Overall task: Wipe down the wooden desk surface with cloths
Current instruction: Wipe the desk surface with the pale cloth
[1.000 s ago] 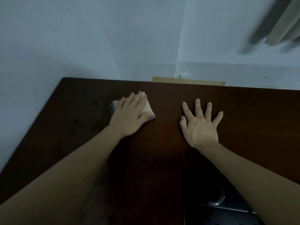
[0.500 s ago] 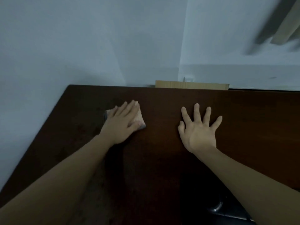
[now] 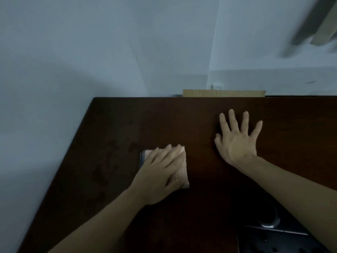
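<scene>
The dark wooden desk (image 3: 127, 128) fills the lower part of the view. A folded pinkish cloth (image 3: 181, 172) with a blue-grey edge lies on it left of centre. My left hand (image 3: 160, 172) presses flat on the cloth with straight fingers, covering most of it. My right hand (image 3: 237, 141) lies palm-down on the bare wood to the right, fingers spread, holding nothing. Faint damp smears show on the wood left of the cloth.
Pale walls meet in a corner behind the desk. A light wooden board (image 3: 224, 93) stands behind the far edge. A dark object with a grey curved part (image 3: 269, 223) sits at the lower right under my right forearm. The desk's left edge runs diagonally.
My left hand has slid the cloth back toward me, away from the far edge. My right hand stays planted in about the same spot.
</scene>
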Available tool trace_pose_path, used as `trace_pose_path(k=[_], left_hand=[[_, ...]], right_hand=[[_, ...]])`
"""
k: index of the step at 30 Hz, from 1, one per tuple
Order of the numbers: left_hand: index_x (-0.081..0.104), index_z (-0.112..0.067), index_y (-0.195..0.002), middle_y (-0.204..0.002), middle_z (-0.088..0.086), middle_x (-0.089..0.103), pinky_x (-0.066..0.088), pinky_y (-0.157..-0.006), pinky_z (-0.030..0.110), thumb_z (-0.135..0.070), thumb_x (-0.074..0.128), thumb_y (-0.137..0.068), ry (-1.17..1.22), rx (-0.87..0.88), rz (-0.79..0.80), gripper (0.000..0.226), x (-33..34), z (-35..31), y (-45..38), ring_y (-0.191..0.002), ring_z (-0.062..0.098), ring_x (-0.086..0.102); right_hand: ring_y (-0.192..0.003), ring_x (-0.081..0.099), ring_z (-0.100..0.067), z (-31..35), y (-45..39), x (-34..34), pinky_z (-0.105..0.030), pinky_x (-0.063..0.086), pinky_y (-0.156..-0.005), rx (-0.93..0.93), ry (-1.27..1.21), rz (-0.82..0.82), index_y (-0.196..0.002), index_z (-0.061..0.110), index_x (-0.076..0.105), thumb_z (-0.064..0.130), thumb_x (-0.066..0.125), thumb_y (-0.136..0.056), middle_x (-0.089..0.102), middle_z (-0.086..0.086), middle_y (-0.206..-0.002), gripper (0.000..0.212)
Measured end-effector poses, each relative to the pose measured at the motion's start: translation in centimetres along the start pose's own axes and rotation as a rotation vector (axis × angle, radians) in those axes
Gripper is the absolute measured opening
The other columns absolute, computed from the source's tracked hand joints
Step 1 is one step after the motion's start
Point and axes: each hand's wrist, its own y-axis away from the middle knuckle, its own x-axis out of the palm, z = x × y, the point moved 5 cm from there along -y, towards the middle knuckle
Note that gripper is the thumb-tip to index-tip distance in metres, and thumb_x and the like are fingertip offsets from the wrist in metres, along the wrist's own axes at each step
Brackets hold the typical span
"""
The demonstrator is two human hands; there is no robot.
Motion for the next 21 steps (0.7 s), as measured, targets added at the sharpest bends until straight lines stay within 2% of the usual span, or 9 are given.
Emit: trace_pose_path(k=[4,9,13,17,21], left_hand=[[-0.005,-0.034,-0.162,-0.166,-0.017,-0.018,-0.010,-0.125,0.037,-0.061,0.021,-0.105,-0.010,0.023,0.008,0.068,0.2,3.5,0.9,-0.153,0.008,-0.020],[-0.011,-0.037,-0.160,-0.163,-0.016,-0.022,-0.008,-0.125,0.040,-0.064,0.016,-0.103,0.029,-0.133,-0.018,0.068,-2.0,9.5,-6.3,-0.153,0.009,-0.016],[-0.006,-0.033,-0.161,-0.168,-0.010,-0.012,-0.004,-0.125,0.044,-0.063,0.015,-0.103,0.031,-0.224,-0.082,0.069,-3.7,13.0,-12.4,-0.156,0.016,-0.008],[0.001,-0.031,-0.162,-0.170,-0.008,-0.003,-0.003,-0.124,0.045,-0.065,0.017,-0.102,0.037,-0.242,-0.126,0.071,-4.8,14.3,-15.4,-0.156,0.017,-0.002],[-0.004,-0.030,-0.162,-0.169,-0.008,-0.010,-0.005,-0.125,0.044,-0.062,0.014,-0.103,0.045,-0.191,-0.098,0.070,-5.0,13.1,-13.7,-0.156,0.017,-0.007]], right_hand=[[-0.152,-0.019,-0.043,5.2,-0.1,0.9,-0.069,-0.006,-0.119,-0.071,-0.104,0.077,-0.161,0.033,-0.009,0.054,0.017,-0.105,-0.015,-0.005,-0.169,0.065],[-0.151,-0.016,-0.046,5.7,-0.1,1.4,-0.070,-0.004,-0.118,-0.040,-0.030,0.054,-0.161,0.037,-0.007,0.058,0.009,-0.102,-0.015,-0.008,-0.169,0.064],[-0.152,-0.017,-0.045,5.6,0.0,1.4,-0.070,-0.005,-0.118,-0.037,-0.031,0.053,-0.160,0.038,-0.007,0.059,0.009,-0.101,-0.014,-0.007,-0.169,0.065],[-0.152,-0.017,-0.044,5.7,0.0,1.6,-0.069,-0.007,-0.118,-0.031,-0.047,0.031,-0.160,0.039,-0.005,0.060,0.004,-0.098,-0.012,-0.006,-0.170,0.066],[-0.153,-0.016,-0.042,5.8,0.0,1.5,-0.068,-0.007,-0.119,-0.028,-0.055,0.028,-0.160,0.041,-0.004,0.064,-0.004,-0.090,-0.011,-0.004,-0.170,0.073]])
